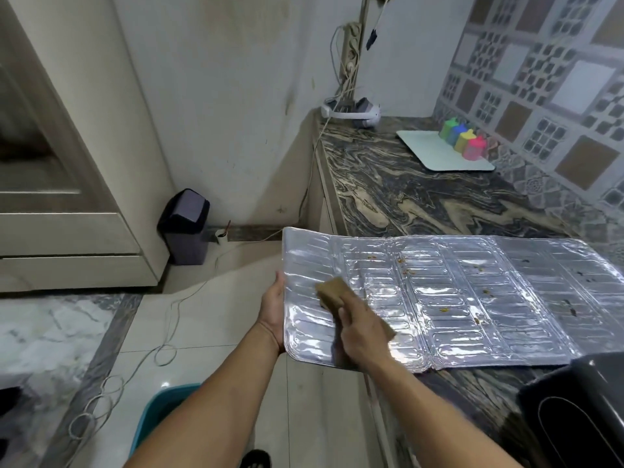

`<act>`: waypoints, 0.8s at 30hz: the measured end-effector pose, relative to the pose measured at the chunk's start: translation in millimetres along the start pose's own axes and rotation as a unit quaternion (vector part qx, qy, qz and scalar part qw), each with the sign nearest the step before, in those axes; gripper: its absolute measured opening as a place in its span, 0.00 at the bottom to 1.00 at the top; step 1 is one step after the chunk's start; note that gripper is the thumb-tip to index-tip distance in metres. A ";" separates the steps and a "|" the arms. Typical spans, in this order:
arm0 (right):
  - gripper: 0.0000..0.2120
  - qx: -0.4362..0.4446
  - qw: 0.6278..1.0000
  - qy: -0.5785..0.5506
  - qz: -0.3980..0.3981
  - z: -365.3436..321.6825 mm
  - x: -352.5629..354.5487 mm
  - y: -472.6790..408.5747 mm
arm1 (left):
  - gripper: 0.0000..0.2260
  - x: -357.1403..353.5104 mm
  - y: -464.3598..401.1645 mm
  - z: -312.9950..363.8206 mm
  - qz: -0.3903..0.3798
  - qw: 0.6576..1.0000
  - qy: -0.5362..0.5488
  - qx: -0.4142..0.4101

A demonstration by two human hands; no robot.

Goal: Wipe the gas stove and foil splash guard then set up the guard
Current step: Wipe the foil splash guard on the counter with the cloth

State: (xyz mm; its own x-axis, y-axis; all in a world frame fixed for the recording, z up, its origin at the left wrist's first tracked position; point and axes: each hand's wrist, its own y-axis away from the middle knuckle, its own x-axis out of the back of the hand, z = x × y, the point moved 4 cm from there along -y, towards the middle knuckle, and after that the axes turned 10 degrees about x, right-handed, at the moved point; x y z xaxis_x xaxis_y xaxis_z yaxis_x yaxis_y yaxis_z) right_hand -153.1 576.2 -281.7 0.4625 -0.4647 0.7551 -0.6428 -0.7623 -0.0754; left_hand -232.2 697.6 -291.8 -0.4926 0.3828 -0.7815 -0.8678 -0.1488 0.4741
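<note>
Starting at the left, a dark swing-lid bin (185, 228) stands on the floor, then the left hand (274, 310) props the overhanging end of the silver embossed foil splash guard (472, 298), fingers hidden beneath, so its grip can't be judged. Next, the right hand (363, 336) clutches a brown sponge (334, 293) pressed to the leftmost panel. Further right, the guard lies flat across the marbled tabletop (422, 204), brown specks dotting the middle panels. Wiping looks barely begun; setting up the guard remains.
</note>
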 end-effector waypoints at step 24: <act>0.13 -0.088 0.985 0.140 0.055 69.2 34.8 -42.7 | 0.38 4.3 -18.8 30.8 0.039 0.999 -0.032 -0.006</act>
State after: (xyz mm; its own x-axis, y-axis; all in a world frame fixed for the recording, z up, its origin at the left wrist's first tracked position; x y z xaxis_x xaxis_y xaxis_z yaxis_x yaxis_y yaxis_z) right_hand -67.3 561.4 -297.3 0.2132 -0.3794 0.9003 -0.7873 -0.6124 -0.0717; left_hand -216.0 730.1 -291.6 -0.5534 0.4278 -0.7146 -0.8280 -0.1902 0.5274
